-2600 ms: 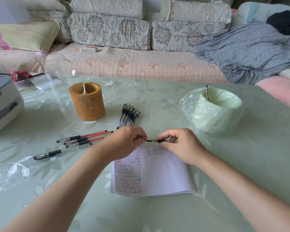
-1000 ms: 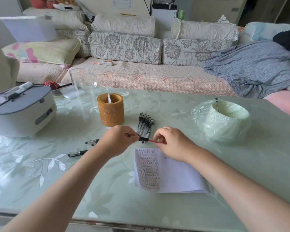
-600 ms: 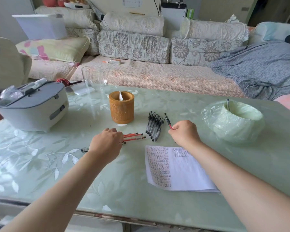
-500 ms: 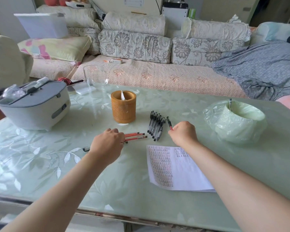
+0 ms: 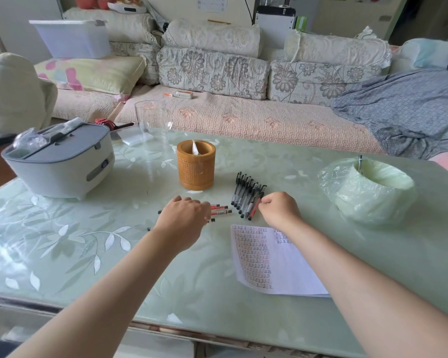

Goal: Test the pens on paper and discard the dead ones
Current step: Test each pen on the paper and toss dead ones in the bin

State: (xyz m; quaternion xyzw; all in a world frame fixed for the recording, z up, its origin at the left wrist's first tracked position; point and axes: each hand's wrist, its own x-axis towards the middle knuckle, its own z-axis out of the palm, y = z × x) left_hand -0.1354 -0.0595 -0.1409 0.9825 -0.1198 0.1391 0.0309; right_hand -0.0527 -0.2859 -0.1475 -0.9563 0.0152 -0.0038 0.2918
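Paper (image 5: 282, 267): flat on the table (image 5: 109, 285) at near right. The right forearm covers its right edge, and the columns of marks are too small to read.
Left hand (image 5: 184, 218): back upward, over the loose pens. Its fingers bend down out of sight, so I cannot tell whether it grips one.
Loose pens (image 5: 221, 211): three red barrels poke out to the right of that hand; the rest is hidden beneath it.
Right hand (image 5: 279, 209): curled, nipping the upper end of a red pen (image 5: 254, 208).
Red pen: slanted, touching the right edge of the black pen row (image 5: 245, 192).
Bamboo holder (image 5: 195, 166): behind the row, with something white inside that I cannot identify.
Lined bin (image 5: 373, 197): far right. One pen (image 5: 360, 163) stands in it, its lower part hidden.
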